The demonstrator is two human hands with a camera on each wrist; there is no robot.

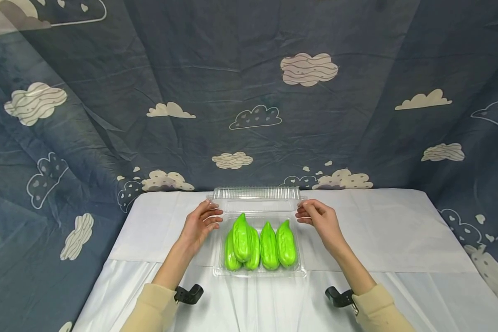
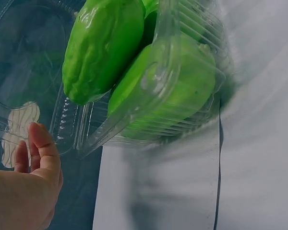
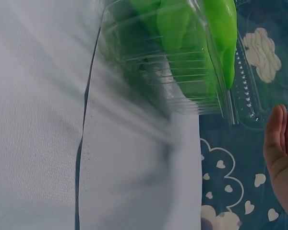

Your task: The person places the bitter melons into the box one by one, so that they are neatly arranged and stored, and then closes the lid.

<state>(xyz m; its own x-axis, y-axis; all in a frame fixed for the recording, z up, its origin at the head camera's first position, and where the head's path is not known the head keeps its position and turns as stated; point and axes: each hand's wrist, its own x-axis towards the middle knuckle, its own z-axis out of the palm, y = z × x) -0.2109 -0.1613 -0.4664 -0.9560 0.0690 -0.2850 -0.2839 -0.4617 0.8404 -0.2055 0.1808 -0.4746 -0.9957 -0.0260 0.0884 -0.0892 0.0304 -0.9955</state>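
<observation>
A clear plastic clamshell container (image 1: 258,273) lies open on the table in the head view, its hinged lid (image 1: 256,205) raised on the far side. Several glossy bright green bitter melons (image 1: 269,246) with ridged skins and pointed tips fill the base; one melon (image 1: 242,238) rests on top of two others at the left. My left hand (image 1: 200,224) pinches the lid's left corner between thumb and fingers. At the opposite corner my right hand (image 1: 321,221) pinches the lid the same way. Both wrist views show fingers at the lid's edge, the exact contact partly hidden.
A white cloth (image 1: 382,230) covers the table, with a seam running across it. Behind and beside it hangs a dark blue curtain (image 1: 249,69) with cloud prints. Black wrist straps (image 1: 188,294) sit near both beige sleeves (image 1: 151,306).
</observation>
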